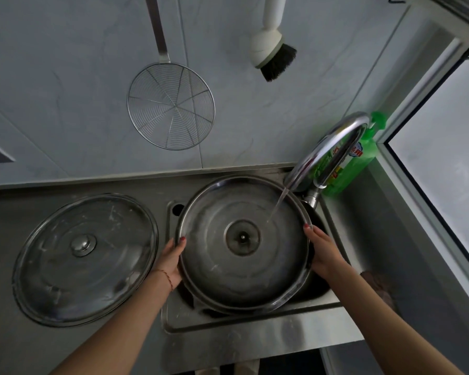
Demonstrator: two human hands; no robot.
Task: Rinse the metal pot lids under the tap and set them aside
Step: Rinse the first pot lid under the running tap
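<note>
A large round metal pot lid (217, 266) is held underside up over the sink (228, 324). My left hand (171, 259) grips its left rim and my right hand (322, 251) grips its right rim. A thin stream of water falls from the chrome tap (333, 155) onto the lid's upper right part. A second metal lid (84, 259) with a round knob lies flat, knob up, on the steel counter left of the sink.
A green dish soap bottle (363, 155) stands behind the tap. A wire skimmer (171, 106) and a white brush with black bristles (274, 50) hang on the tiled wall. A window frame (406, 169) borders the right side. A brownish object (379, 288) lies on the right counter.
</note>
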